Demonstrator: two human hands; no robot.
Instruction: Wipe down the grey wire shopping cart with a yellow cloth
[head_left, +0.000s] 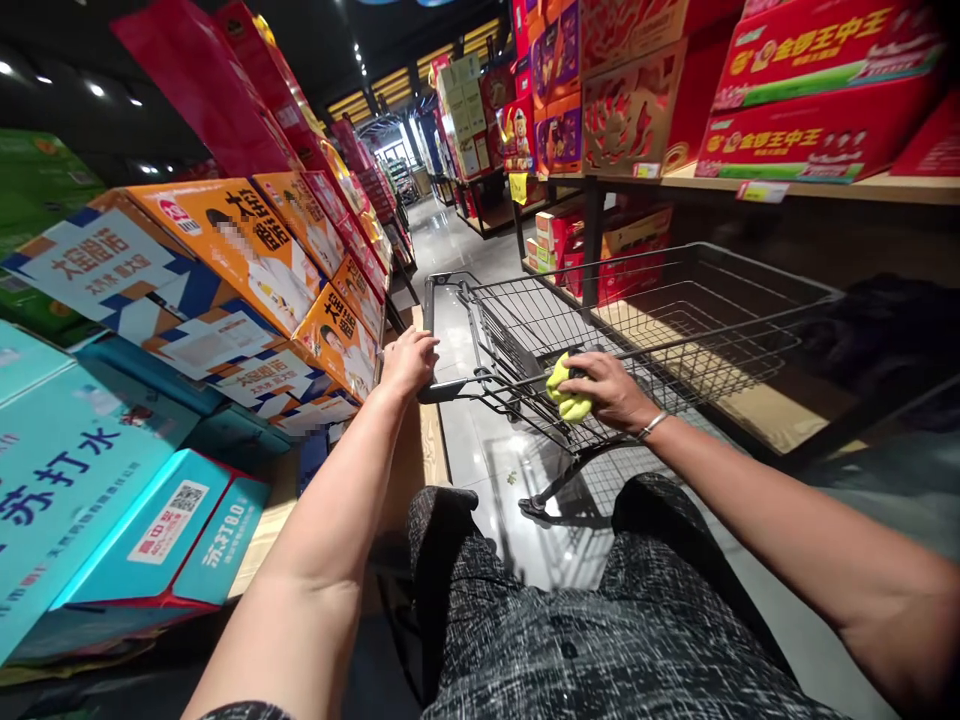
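A dark wire shopping cart [675, 320] stands before me, turned so that its basket stretches to the right. Near the corner of its handle, my left hand [409, 362] has its fingers wrapped round the black bar. My right hand [611, 392] is closed on a yellow-green cloth [571, 390] and presses it against the cart's upper side rail. Several fingers lie over the cloth, and part of it bulges out to the left. The part of the basket that shows holds no goods.
Orange boxes [232, 250] and teal boxes [60, 480] are stacked close on the left. Shelving with red boxes [795, 140] lines the right, its wooden shelf edge [832, 190] above the cart. A grey tiled aisle [450, 235] runs ahead between displays.
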